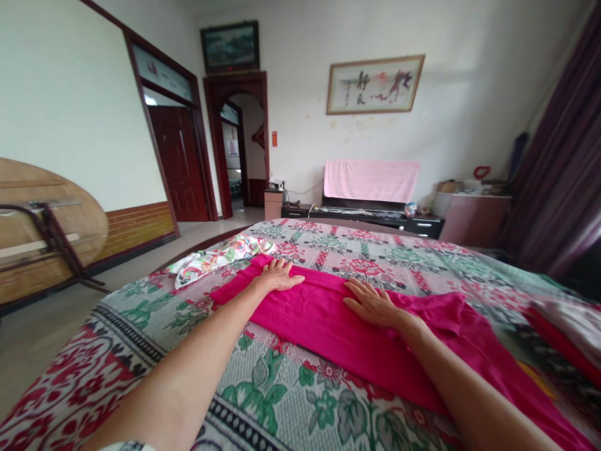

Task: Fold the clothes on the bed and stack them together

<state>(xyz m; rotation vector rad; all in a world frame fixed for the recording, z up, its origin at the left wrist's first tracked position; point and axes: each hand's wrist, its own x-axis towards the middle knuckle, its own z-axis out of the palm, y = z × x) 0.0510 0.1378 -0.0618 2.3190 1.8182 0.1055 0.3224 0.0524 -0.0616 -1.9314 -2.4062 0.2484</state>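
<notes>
A bright pink garment lies stretched across a bed with a floral cover. My left hand rests flat on the garment's far left end, fingers spread. Palm down on the cloth a little to the right lies my right hand, its fingers also stretched out. Neither hand grips anything. The garment runs on toward the lower right, under my right forearm.
A folded patterned cloth lies on the bed left of the pink garment. More clothes are piled at the bed's right edge. A folded round table leans against the left wall. A low cabinet with a pink-covered screen stands beyond.
</notes>
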